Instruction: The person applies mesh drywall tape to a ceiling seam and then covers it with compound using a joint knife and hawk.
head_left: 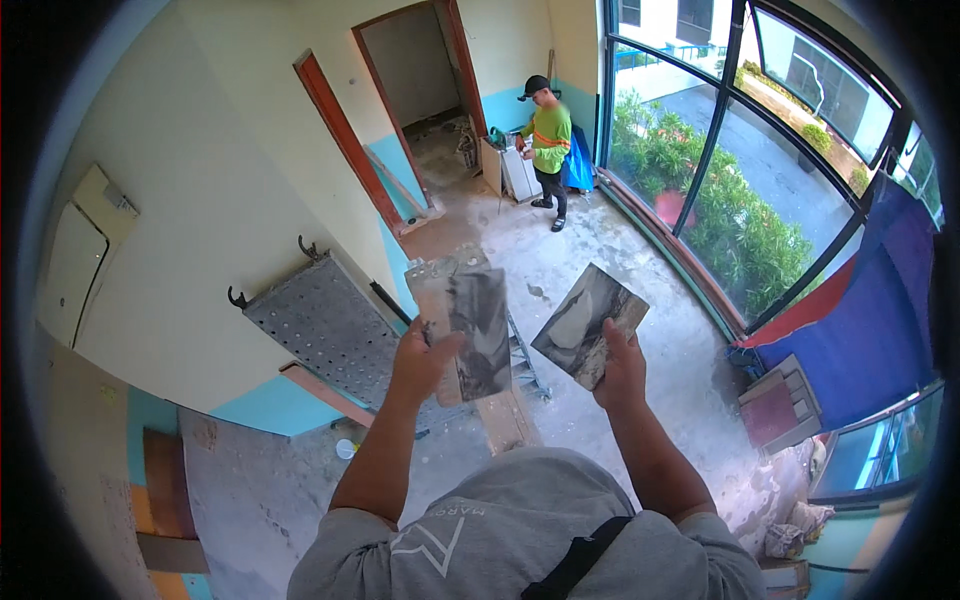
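Observation:
My left hand [425,365] grips a grey marbled tile piece [478,325], with a paler, speckled piece [435,270] showing behind it; whether they are separate pieces I cannot tell. A smaller marbled tile piece [585,315], tilted, is in my right hand [622,375], its thumb lying on the face. The two marbled pieces are apart, held out above the floor. Below them show a plank [508,425] and part of a metal ladder or frame [527,370], partly hidden by the left piece.
A co-worker [550,150] in a green shirt stands by boards [520,175] and a doorway [410,80]. A perforated metal platform [320,330] leans at the left wall. Tall windows [700,180] line the right, with blue fabric [870,300] and bags [800,530] on that side.

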`<state>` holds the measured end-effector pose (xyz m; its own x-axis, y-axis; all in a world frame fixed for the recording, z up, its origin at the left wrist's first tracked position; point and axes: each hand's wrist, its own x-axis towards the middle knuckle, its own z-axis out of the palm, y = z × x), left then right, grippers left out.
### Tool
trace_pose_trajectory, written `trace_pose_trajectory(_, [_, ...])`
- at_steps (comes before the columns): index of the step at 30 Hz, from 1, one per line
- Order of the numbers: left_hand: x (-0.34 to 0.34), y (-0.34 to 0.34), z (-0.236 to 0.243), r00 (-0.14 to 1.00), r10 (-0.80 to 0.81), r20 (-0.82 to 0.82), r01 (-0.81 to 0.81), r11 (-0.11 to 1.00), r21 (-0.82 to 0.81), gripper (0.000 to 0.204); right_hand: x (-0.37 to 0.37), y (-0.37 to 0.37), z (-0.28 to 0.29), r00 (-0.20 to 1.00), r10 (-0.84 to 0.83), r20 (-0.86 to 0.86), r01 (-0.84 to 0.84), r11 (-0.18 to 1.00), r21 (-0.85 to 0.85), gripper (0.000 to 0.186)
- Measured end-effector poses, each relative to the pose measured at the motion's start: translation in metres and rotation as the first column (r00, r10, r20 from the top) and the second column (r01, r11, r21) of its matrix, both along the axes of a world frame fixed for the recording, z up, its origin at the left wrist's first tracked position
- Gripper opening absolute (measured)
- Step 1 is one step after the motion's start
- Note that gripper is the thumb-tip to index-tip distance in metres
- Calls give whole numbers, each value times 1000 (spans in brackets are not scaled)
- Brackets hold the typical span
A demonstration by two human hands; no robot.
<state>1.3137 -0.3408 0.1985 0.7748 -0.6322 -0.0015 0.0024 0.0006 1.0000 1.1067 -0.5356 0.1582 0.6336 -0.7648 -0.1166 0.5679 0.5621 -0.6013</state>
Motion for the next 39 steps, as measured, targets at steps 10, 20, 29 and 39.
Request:
trace_pose_trajectory(10, [-56, -2, 47, 907, -171, 384, 76, 965, 252, 33, -14, 22, -21, 997, -54, -48, 44, 982, -181, 38])
trace_pose_trajectory(20, [-41, -7, 17, 898, -162, 409, 52, 963, 266, 42, -8, 29, -30, 992, 96, -82, -121, 913, -389, 40])
trace_pose_trajectory(29, [18, 1, 31, 841, -42, 540, -26, 993, 118, 36, 57, 5, -20, 920, -41, -389, -259, 680, -686, 37])
trace_pose_trajectory(39, [227, 71, 199, 278, 777, 565, -509, 618, -599, 26, 110, -18, -45, 963, 271, 14, -261, 939, -223, 49])
